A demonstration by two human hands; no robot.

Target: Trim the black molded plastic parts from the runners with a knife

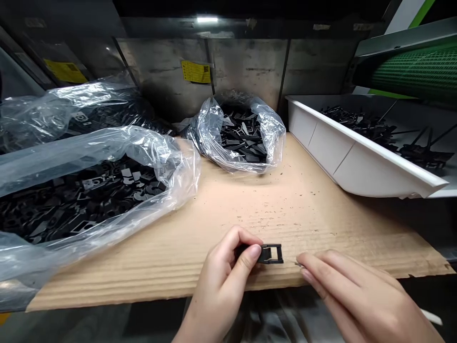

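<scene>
Between the thumb and bent index finger of my left hand (228, 276) is a black plastic part (273, 254) with a square opening at its right end. Its left end is hidden by my fingers. My right hand (353, 290) is just to the right, with thumb and fingertips pinched together. A thin dark tip (298, 264) sticks out from that pinch toward the part; the rest is covered, so its kind cannot be made out. A small gap separates the tip from the plastic part. Both hands are above the front edge of the cardboard (143, 271).
A clear plastic bag (178, 186) of small black parts lies open at left, another bag (107, 95) behind it. A third open bag (274, 133) stands at the back middle. At right is a white tray (321, 143) with black pieces, below a green mesh roller (417, 71).
</scene>
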